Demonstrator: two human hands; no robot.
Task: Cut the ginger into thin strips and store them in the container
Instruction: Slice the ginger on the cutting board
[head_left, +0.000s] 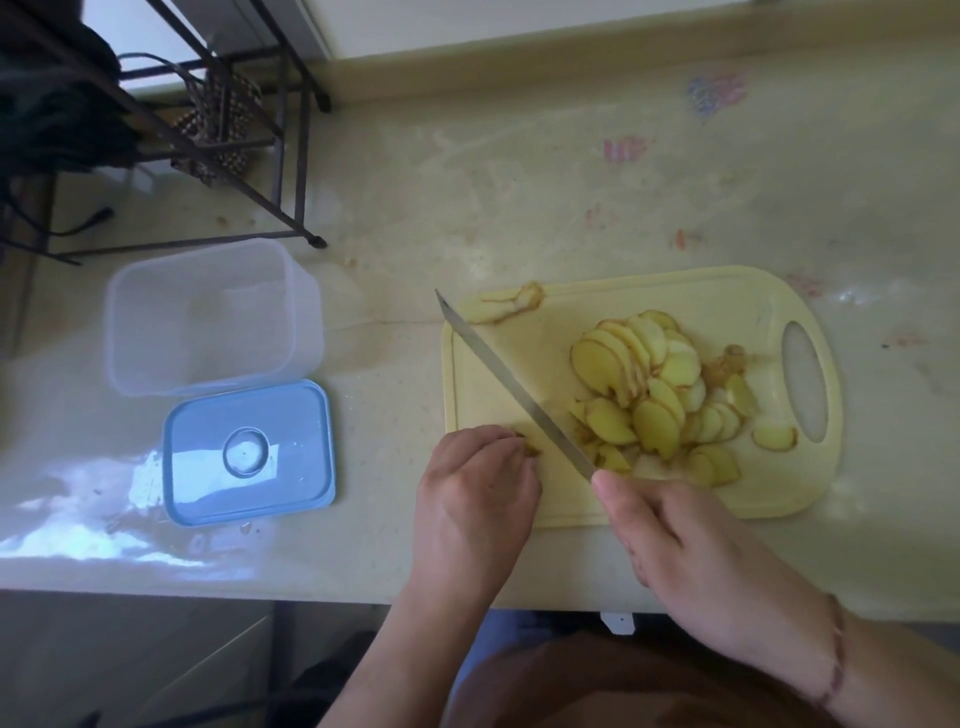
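A pale yellow cutting board lies on the counter with a heap of ginger slices in its middle. My right hand grips the handle of a knife whose blade runs diagonally up and left across the board. My left hand has its fingers curled on a small ginger piece at the board's near left corner, just left of the blade. A clear plastic container stands open to the left, with nothing visible inside.
The container's blue lid lies flat in front of it. Ginger peelings sit at the board's far left corner. A dark metal rack with a woven item stands at the back left. The counter's front edge runs just behind my wrists.
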